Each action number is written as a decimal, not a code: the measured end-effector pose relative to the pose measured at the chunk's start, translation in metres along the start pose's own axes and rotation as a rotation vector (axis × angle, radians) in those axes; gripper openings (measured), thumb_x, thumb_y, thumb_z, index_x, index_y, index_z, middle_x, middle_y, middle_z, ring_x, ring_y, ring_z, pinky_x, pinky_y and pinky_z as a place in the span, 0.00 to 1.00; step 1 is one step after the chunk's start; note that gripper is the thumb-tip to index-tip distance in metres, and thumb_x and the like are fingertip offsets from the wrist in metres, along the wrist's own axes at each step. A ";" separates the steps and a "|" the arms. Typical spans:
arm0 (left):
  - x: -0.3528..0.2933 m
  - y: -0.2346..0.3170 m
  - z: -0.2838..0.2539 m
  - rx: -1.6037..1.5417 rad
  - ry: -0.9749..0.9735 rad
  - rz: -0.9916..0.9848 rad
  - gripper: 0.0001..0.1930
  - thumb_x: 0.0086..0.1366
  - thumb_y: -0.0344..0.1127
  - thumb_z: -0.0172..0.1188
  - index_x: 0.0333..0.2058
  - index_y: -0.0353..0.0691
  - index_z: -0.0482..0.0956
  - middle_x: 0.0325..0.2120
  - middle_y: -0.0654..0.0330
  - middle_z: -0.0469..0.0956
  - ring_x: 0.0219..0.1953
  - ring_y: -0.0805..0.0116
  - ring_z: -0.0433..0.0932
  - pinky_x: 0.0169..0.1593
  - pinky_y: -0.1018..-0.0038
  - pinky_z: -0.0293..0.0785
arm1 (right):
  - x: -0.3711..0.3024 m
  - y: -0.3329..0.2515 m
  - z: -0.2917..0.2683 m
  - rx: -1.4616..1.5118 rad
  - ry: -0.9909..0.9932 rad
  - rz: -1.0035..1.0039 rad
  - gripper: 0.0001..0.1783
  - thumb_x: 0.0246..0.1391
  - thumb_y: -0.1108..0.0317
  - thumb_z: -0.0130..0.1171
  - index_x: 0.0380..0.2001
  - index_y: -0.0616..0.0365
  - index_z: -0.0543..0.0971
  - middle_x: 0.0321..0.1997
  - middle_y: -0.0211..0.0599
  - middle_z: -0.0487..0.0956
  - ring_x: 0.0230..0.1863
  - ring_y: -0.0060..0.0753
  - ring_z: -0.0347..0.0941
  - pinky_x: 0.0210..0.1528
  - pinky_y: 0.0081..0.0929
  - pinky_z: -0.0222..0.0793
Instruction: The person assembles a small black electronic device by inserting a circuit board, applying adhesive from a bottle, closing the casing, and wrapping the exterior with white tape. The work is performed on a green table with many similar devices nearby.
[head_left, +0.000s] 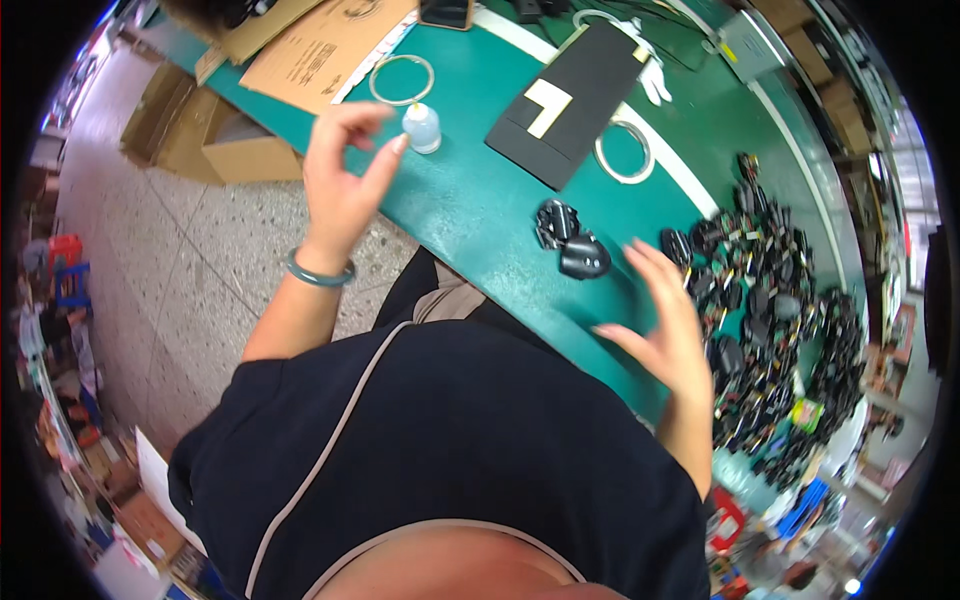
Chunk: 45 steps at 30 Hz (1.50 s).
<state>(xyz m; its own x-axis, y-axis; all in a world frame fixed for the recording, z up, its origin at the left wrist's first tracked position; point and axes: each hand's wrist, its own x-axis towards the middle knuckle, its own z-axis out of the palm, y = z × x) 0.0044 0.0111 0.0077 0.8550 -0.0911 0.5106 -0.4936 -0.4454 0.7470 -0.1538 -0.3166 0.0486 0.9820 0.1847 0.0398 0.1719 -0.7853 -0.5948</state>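
Black casing point(585, 257), glossy and rounded, lies on the green table point(470, 240) just to the left of our right hand's point(672, 330) fingertips, and it seems to touch a more uneven black piece point(556, 224) on its far side. Our right thumb and fingers stand wide apart, with nothing between them. We judge the casing light and stiff, probably hard plastic, its smooth curve likely slippery; a pinch across its opposite sides should hold better than one on the crown, and firm squeezing might crack any thin edge. To the right of that grip spreads a heap of dark parts point(770, 300). Our left hand point(335, 180) has thumb and forefinger apart too, holding nothing we can see; just beside its thumb tip stands a translucent bottle point(423, 130), though we cannot tell whether they touch.
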 end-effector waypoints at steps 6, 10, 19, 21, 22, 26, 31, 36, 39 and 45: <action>0.022 -0.066 0.039 0.028 -0.334 -0.124 0.33 0.51 0.32 0.71 0.55 0.32 0.68 0.43 0.52 0.79 0.46 0.65 0.77 0.51 0.70 0.73 | 0.035 0.009 0.079 -0.270 0.279 -0.009 0.30 0.43 0.62 0.68 0.53 0.44 0.74 0.56 0.40 0.72 0.55 0.46 0.69 0.55 0.39 0.66; 0.025 -0.049 0.051 -0.370 -0.333 -0.219 0.25 0.54 0.29 0.69 0.50 0.30 0.71 0.42 0.53 0.79 0.44 0.68 0.79 0.48 0.75 0.75 | 0.012 0.016 0.072 -0.203 0.269 0.090 0.27 0.41 0.65 0.69 0.48 0.45 0.76 0.49 0.36 0.75 0.51 0.42 0.71 0.53 0.40 0.66; 0.034 0.049 0.196 -0.484 -0.727 0.025 0.24 0.52 0.34 0.70 0.46 0.32 0.74 0.36 0.56 0.80 0.38 0.70 0.80 0.43 0.75 0.76 | -0.056 0.037 0.068 0.065 0.553 0.202 0.39 0.32 0.66 0.75 0.53 0.53 0.72 0.53 0.44 0.73 0.52 0.48 0.71 0.53 0.39 0.69; 0.031 0.058 0.228 -0.337 -0.696 0.153 0.24 0.50 0.36 0.71 0.44 0.32 0.75 0.35 0.56 0.81 0.37 0.69 0.80 0.43 0.74 0.76 | -0.061 0.041 0.068 0.033 0.555 0.156 0.41 0.30 0.65 0.76 0.54 0.53 0.72 0.54 0.43 0.72 0.54 0.48 0.70 0.54 0.39 0.68; 0.031 0.068 0.238 -0.257 -0.682 0.181 0.24 0.49 0.37 0.71 0.44 0.32 0.75 0.35 0.56 0.81 0.38 0.68 0.81 0.44 0.73 0.76 | -0.064 0.042 0.068 0.021 0.545 0.165 0.42 0.30 0.65 0.76 0.54 0.53 0.72 0.55 0.43 0.72 0.54 0.48 0.70 0.55 0.40 0.67; 0.027 0.063 0.269 -0.198 -0.712 0.219 0.26 0.49 0.36 0.71 0.46 0.33 0.75 0.36 0.55 0.82 0.40 0.65 0.81 0.45 0.72 0.76 | -0.074 0.044 0.065 0.018 0.486 0.169 0.43 0.28 0.64 0.76 0.55 0.52 0.72 0.54 0.42 0.74 0.57 0.47 0.68 0.58 0.40 0.64; 0.011 0.071 0.226 -0.193 -0.481 0.288 0.29 0.49 0.35 0.70 0.49 0.36 0.72 0.43 0.52 0.74 0.42 0.63 0.77 0.42 0.69 0.77 | -0.075 0.059 0.061 0.020 0.447 0.132 0.41 0.29 0.64 0.76 0.53 0.51 0.74 0.51 0.40 0.76 0.56 0.46 0.68 0.57 0.39 0.65; -0.049 0.092 0.167 -0.148 -0.935 0.584 0.33 0.47 0.42 0.74 0.51 0.40 0.71 0.51 0.55 0.72 0.53 0.56 0.72 0.54 0.64 0.69 | -0.068 0.056 0.049 0.196 0.450 0.197 0.41 0.28 0.66 0.77 0.53 0.52 0.75 0.49 0.38 0.76 0.52 0.40 0.72 0.51 0.34 0.70; -0.064 0.090 0.167 -0.057 -0.912 0.648 0.34 0.45 0.40 0.75 0.51 0.41 0.71 0.47 0.55 0.74 0.53 0.53 0.72 0.54 0.63 0.69 | -0.063 0.052 0.041 0.354 0.390 0.242 0.42 0.28 0.70 0.77 0.54 0.52 0.74 0.49 0.35 0.75 0.47 0.33 0.75 0.43 0.27 0.73; -0.059 0.096 0.152 -0.223 -1.114 0.074 0.34 0.43 0.32 0.76 0.51 0.40 0.70 0.38 0.57 0.76 0.46 0.64 0.77 0.49 0.72 0.73 | -0.064 0.052 0.050 0.318 0.490 0.179 0.40 0.28 0.71 0.77 0.53 0.51 0.75 0.49 0.35 0.74 0.47 0.34 0.74 0.43 0.27 0.72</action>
<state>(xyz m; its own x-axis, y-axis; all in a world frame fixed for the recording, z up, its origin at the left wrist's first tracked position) -0.0693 -0.1618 -0.0154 0.4335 -0.9009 -0.0228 -0.4703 -0.2478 0.8470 -0.2111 -0.3398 -0.0250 0.9284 -0.2861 0.2370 0.0433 -0.5503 -0.8338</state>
